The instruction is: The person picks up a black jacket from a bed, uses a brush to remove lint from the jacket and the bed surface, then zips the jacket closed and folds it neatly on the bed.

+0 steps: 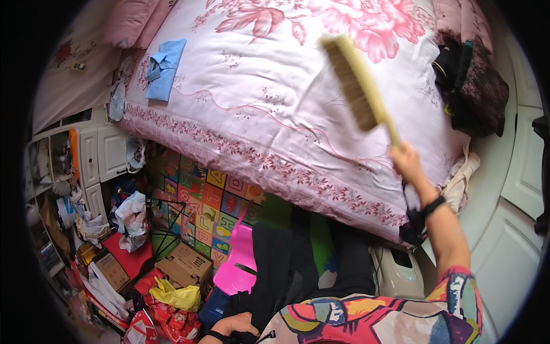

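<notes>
My right hand [406, 161] grips the handle of a bed brush [359, 86] with a pale back and brown bristles. The brush is slightly blurred and reaches over the floral pink and white bedspread [258, 99]; I cannot tell whether its bristles touch the cloth. Low at the bottom edge, my left hand [240, 324] is closed on a black garment [279, 262], which hangs down beside a pink plastic chair [236, 262] and partly covers it. Toward the left side of the bed lies a folded light blue shirt [165, 69].
Dark clothes [472, 86] lie at the bed's right edge, near white cabinet doors [524, 163]. On the left floor are a cardboard box [184, 264], a yellow plastic bag [176, 294] and red bags [172, 320]. An alphabet foam mat [210, 206] covers floor beside the bed.
</notes>
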Demonstrator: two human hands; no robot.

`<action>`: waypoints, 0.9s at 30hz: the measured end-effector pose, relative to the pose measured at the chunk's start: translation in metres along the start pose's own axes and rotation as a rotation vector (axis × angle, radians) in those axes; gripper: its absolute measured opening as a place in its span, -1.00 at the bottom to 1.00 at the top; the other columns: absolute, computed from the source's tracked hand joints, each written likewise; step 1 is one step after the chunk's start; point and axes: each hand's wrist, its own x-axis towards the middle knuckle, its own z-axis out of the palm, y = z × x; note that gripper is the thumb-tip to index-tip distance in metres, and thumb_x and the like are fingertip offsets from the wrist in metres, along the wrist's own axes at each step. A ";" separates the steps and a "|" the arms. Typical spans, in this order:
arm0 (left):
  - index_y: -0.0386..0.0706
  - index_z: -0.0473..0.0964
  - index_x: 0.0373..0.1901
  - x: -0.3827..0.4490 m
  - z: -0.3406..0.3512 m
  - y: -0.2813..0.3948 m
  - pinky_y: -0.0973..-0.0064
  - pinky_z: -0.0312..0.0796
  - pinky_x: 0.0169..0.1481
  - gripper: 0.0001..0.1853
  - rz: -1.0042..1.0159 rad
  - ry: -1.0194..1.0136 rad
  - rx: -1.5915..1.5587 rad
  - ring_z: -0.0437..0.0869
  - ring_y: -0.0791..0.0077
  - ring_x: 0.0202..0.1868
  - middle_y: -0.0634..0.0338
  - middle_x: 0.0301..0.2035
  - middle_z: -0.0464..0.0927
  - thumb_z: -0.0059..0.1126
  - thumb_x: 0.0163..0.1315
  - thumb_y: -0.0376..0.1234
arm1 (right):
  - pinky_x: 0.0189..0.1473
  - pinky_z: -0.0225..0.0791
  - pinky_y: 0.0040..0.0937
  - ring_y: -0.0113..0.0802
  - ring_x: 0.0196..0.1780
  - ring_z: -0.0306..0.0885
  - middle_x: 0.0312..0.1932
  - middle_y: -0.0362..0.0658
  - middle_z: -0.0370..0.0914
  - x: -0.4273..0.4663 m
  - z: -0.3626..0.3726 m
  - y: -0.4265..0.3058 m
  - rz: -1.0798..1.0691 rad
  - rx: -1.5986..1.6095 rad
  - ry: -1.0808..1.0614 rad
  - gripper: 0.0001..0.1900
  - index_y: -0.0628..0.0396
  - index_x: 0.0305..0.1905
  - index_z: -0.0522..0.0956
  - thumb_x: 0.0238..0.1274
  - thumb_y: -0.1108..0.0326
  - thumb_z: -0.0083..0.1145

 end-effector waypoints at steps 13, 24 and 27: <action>-0.45 0.55 -0.26 -0.006 -0.008 0.030 0.34 0.49 -0.10 -0.32 -0.049 0.004 0.119 0.69 0.08 -0.17 -0.19 -0.25 0.64 0.46 -0.26 -0.03 | -0.25 0.49 -0.07 0.02 -0.28 0.63 -0.38 0.03 0.62 0.017 0.138 0.038 -0.404 -1.044 -0.792 -0.82 0.11 -0.20 0.55 0.15 0.31 0.05; -0.37 0.59 -0.25 0.006 -0.001 0.014 0.30 0.50 -0.02 -0.35 -0.006 -0.001 0.108 0.68 0.02 -0.10 -0.18 -0.23 0.65 0.42 -0.25 0.00 | -0.40 0.41 -0.14 0.00 -0.45 0.57 -0.52 0.11 0.54 0.151 0.130 -0.066 -0.686 -0.666 0.354 -0.81 0.23 -0.28 0.47 0.05 0.35 0.14; -0.37 0.60 -0.24 0.012 0.000 0.003 0.28 0.50 -0.05 -0.37 0.033 -0.004 0.127 0.69 0.02 -0.14 -0.16 -0.26 0.66 0.43 -0.22 -0.01 | -0.50 0.47 -0.19 -0.12 -0.60 0.58 -0.62 0.12 0.54 0.233 0.104 -0.137 -0.335 -0.483 0.451 -0.72 0.38 -0.32 0.46 -0.04 0.33 0.16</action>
